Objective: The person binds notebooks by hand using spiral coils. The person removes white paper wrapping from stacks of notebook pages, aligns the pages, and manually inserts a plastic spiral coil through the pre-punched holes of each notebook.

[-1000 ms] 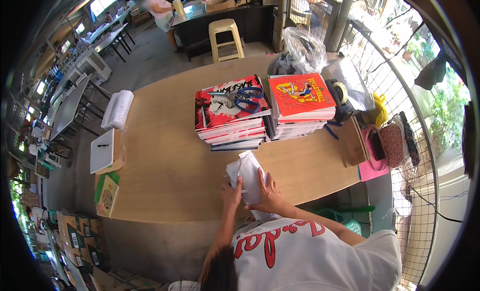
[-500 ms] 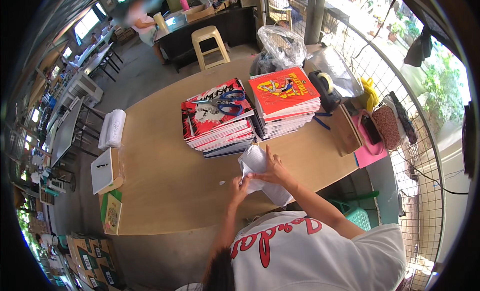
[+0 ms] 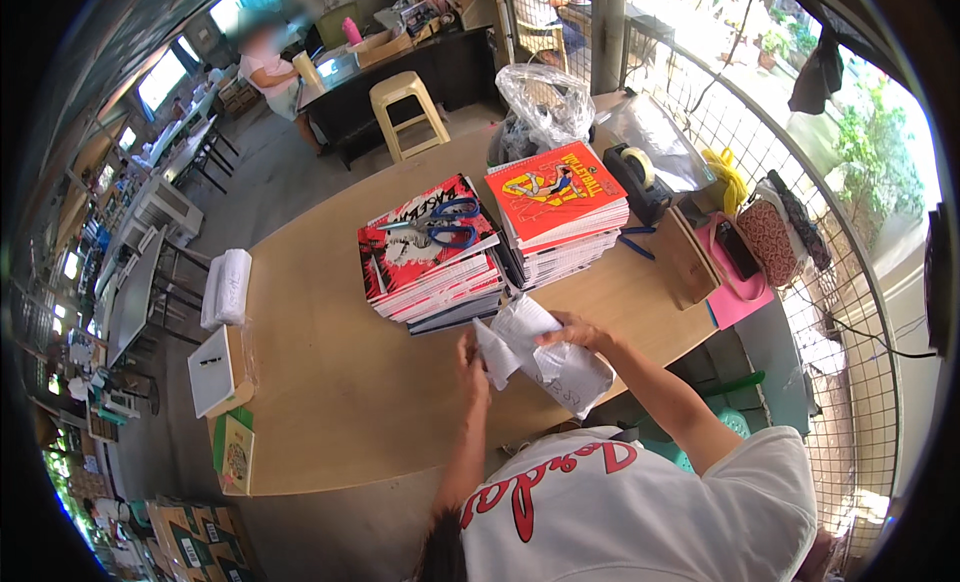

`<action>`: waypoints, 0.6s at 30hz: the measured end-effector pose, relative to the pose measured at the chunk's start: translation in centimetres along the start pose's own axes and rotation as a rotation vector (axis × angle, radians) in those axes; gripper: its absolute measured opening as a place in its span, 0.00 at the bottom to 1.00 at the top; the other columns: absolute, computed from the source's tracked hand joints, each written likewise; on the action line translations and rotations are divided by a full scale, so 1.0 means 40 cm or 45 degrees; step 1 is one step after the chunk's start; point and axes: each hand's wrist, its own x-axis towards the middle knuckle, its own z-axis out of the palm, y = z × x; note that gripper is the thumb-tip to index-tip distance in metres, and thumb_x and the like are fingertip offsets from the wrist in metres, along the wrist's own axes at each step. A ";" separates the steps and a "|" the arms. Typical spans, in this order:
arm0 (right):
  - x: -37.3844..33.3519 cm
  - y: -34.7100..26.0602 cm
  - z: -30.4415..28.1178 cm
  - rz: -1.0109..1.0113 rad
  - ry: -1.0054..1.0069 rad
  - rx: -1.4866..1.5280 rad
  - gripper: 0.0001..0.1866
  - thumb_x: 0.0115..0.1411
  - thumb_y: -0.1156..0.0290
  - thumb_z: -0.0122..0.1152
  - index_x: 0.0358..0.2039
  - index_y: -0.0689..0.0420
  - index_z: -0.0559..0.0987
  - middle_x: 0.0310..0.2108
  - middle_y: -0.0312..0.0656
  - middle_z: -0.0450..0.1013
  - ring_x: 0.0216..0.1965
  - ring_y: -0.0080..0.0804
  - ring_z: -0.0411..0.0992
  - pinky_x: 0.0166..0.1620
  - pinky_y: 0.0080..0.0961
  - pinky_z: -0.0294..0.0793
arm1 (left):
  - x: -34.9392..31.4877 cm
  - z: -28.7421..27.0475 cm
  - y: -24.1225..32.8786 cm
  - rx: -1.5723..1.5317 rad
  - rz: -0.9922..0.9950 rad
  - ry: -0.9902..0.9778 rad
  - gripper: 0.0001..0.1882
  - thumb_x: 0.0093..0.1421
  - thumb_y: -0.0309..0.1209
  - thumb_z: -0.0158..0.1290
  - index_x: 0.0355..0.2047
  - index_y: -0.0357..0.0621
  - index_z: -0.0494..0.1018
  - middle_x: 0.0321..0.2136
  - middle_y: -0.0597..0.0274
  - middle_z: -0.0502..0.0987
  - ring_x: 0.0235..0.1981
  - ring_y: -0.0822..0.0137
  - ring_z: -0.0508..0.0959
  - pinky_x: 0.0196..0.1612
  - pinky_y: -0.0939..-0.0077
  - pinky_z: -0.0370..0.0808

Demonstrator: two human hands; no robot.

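Observation:
A white paper-wrapped bundle [image 3: 572, 380] with handwriting on it is between my hands, at the table's near edge. My right hand [image 3: 577, 332] grips its upper right side, the fingers curled over the paper. At the bundle's left, my left hand [image 3: 474, 367] is closed on a loose white paper flap [image 3: 496, 355] that stands away from it. Just beyond lie two stacks of spiral notebooks: a red, black and white stack [image 3: 420, 244] and an orange-topped stack [image 3: 558, 197]. Blue-handled scissors [image 3: 450, 222] rest on the left stack.
A tape dispenser [image 3: 640, 177], blue-handled pliers [image 3: 637, 244], a brown box [image 3: 690, 257] and a pink pouch with a phone [image 3: 738, 252] line the right side. White wrapped packs [image 3: 227, 287] and a notepad with a pen [image 3: 215, 370] lie at the left edge. A stool [image 3: 408, 112] stands beyond.
My hands have moved apart. The left has drawn a paper flap leftward off the bundle, and the right has shifted right, so more of the bundle's written side shows.

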 end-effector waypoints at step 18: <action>-0.167 -0.080 0.011 0.002 0.341 -1.088 0.74 0.30 0.43 0.80 0.73 0.53 0.47 0.60 0.61 0.66 0.59 0.57 0.68 0.62 0.43 0.67 | 0.038 -0.012 -0.137 0.027 -0.205 0.211 0.19 0.60 0.41 0.62 0.46 0.42 0.75 0.36 0.61 0.78 0.31 0.65 0.79 0.31 0.70 0.76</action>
